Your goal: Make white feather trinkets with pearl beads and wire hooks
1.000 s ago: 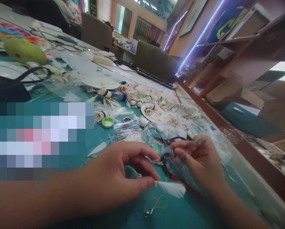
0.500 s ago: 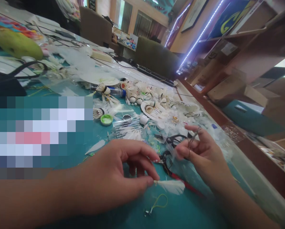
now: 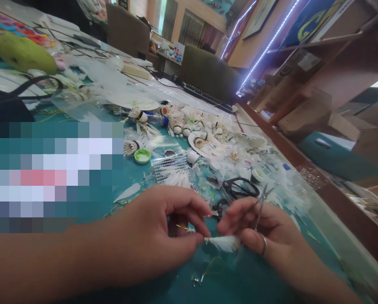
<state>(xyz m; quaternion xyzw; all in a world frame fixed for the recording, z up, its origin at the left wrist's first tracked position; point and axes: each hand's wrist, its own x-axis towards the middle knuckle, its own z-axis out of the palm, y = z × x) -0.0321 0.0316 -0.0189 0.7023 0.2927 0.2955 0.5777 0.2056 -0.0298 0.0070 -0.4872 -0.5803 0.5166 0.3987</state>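
My left hand (image 3: 163, 232) pinches the bound base of a small white feather piece (image 3: 223, 243) between thumb and fingertips, and a short yellow cord end shows inside the curled fingers. Small silver scissors (image 3: 261, 202) are in my right hand (image 3: 265, 232), their blades pointing up and away from the feather. The right fingers are curled close to the feather's tip. Below the hands, a yellow cord loop with a metal end (image 3: 202, 278) lies on the teal mat (image 3: 163, 289). Black-handled scissors (image 3: 241, 188) rest just beyond my right hand.
Beyond the hands lie a green-filled cap (image 3: 142, 156), strings of grey beads (image 3: 166, 168), a loose white feather (image 3: 127, 192) and several shuttlecocks (image 3: 178, 128) among plastic bags. A green fruit (image 3: 24, 55) sits far left. Shelves with boxes stand right; a blurred patch covers the left.
My right hand has come left and down toward the feather, with the silver scissors still in it. My left hand has stayed almost in place, still pinching the feather's base.
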